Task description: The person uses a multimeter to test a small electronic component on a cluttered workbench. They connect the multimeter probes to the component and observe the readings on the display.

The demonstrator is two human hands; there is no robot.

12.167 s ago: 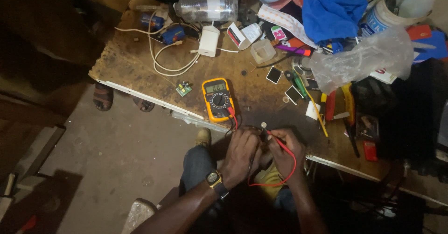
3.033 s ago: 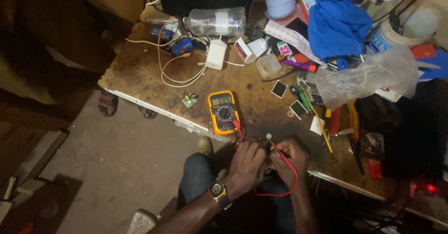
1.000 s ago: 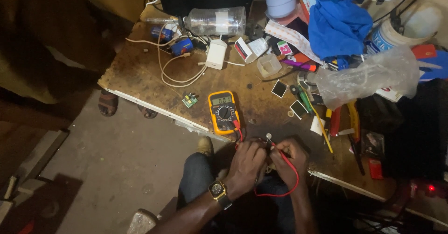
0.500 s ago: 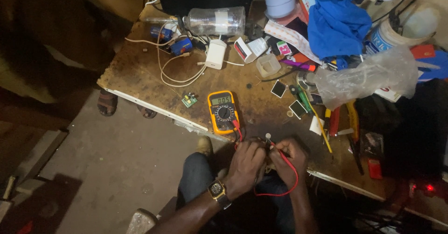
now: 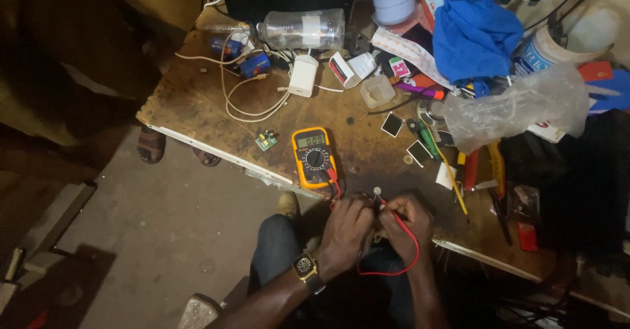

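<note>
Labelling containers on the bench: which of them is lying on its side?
The clear plastic bottle at the bench's far edge, beside the white charger. The white tub and small clear cup stand upright.

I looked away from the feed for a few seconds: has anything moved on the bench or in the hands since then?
Almost nothing. Both hands, left hand and right hand, stay together at the near edge of the worn wooden bench, with the red probe lead looped under the right. The yellow multimeter, small green circuit board and white charger lie where they were.
</note>
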